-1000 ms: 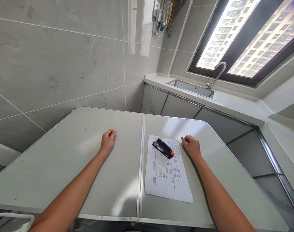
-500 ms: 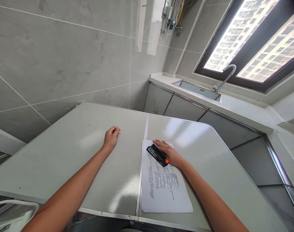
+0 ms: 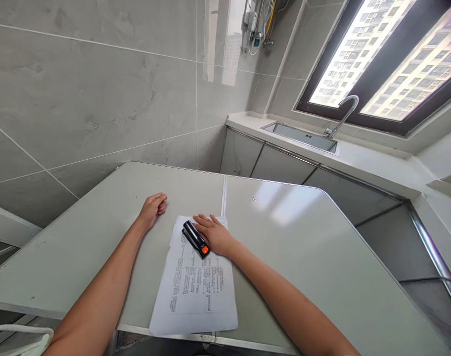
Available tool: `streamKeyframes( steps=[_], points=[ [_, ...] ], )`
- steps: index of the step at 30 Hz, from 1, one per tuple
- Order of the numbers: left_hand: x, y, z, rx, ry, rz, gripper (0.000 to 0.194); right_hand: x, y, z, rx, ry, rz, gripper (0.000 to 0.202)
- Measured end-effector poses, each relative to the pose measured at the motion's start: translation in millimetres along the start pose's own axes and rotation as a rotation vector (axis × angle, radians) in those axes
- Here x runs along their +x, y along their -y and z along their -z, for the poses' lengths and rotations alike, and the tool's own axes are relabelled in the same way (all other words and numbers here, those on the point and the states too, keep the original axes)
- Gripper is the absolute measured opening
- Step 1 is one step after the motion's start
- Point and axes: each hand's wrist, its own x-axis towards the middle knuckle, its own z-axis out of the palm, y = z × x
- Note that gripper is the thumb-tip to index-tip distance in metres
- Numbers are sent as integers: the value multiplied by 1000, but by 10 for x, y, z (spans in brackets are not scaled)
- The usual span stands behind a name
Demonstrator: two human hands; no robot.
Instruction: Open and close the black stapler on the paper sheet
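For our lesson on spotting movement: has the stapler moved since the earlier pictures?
Yes, to the left. The stapler now lies left of the table seam; in both earlier pictures it lay right of that seam.

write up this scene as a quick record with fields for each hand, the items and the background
left hand: loosely curled on the table, apart from the paper
right hand: spread palm down on the paper, right beside the stapler
stapler: black with an orange part, lying slantwise on the paper
paper: white, printed, lying across the table's seam
background: sink and faucet by a window
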Motion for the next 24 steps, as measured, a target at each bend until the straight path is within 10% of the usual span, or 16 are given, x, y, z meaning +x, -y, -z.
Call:
streamKeyframes(
  steps=[9, 16, 24],
  points=[
    [41, 134, 29, 11, -132, -94, 32, 578, 29, -215, 42, -79, -36, 42],
    [101, 225, -8, 292, -144, -91, 33, -188, -1141, 471, -50, -712, -642, 32],
    [70, 200, -66, 439, -107, -127, 36, -517, -1722, 712, -134, -602, -695, 32]
  ],
)
